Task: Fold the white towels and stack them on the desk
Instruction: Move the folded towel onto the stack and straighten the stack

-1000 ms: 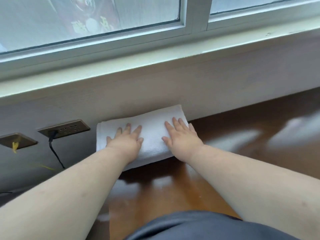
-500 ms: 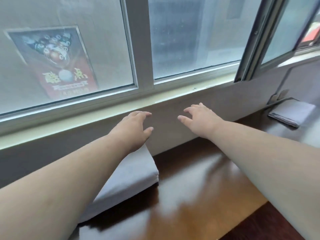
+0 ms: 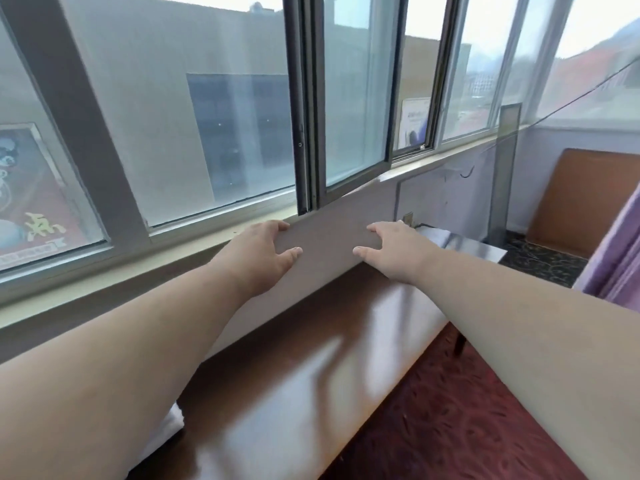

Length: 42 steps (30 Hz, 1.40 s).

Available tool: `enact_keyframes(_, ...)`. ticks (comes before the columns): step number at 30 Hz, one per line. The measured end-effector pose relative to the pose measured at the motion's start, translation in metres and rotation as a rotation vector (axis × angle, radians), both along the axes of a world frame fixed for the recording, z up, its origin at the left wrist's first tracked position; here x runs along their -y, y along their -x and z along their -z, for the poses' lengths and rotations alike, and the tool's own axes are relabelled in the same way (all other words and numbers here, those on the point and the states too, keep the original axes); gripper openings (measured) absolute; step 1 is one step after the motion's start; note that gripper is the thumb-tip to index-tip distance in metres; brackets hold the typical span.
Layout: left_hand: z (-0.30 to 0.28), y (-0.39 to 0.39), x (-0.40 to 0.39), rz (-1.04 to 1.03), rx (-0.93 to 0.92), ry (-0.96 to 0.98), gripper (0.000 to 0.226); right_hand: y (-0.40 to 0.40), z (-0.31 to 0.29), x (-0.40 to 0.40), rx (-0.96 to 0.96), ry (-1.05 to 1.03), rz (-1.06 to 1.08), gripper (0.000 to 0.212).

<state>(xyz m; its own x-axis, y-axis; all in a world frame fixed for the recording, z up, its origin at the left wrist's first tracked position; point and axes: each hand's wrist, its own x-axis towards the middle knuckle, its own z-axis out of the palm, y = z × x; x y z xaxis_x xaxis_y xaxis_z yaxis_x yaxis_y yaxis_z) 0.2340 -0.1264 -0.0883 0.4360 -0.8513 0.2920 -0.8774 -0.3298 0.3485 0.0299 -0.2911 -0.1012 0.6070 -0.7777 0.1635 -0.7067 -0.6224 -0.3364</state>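
While both arms reach over the desk (image 3: 311,368), left hand (image 3: 258,258) and right hand (image 3: 394,252) hover, fingers loosely spread, empty.

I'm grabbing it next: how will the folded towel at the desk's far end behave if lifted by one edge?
The folded towel lies flat and looks like soft cloth, so it would probably sag and partly unfold. The desk is glossy, so a push would likely slide it easily. It seems light for its size.

Sliding window (image 3: 349,98), poster (image 3: 31,202) behind glass, wooden headboard (image 3: 581,199), purple curtain (image 3: 620,258), red carpet (image 3: 467,403).
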Motion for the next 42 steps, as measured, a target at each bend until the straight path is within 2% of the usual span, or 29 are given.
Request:
enact_keyframes(6,-0.017,0.107,0.066,0.107,-0.012,0.038,0.062,0.131,-0.017,0.044,0.043,0.033,0.101,0.059)
enact_keyframes(10,-0.019,0.168,0.106,0.14,-0.025,0.054,0.061,0.206,-0.025,0.071,0.046,0.032,0.16,0.071)
enact_keyframes(17,-0.006,0.24,0.166,0.17,-0.053,0.033,0.061,0.282,-0.03,0.115,0.043,0.029,0.21,0.071)
enact_keyframes(23,0.001,0.255,0.22,0.194,-0.056,0.005,0.061,0.294,-0.023,0.155,0.05,0.016,0.233,0.067)
enact_keyframes(30,0.003,0.231,0.307,0.271,-0.026,0.003,0.061,0.275,-0.02,0.215,0.056,0.017,0.294,0.069)
enact_keyframes(42,0.06,0.231,0.466,0.427,-0.009,-0.085,0.065,0.275,0.031,0.333,0.029,-0.052,0.395,0.072)
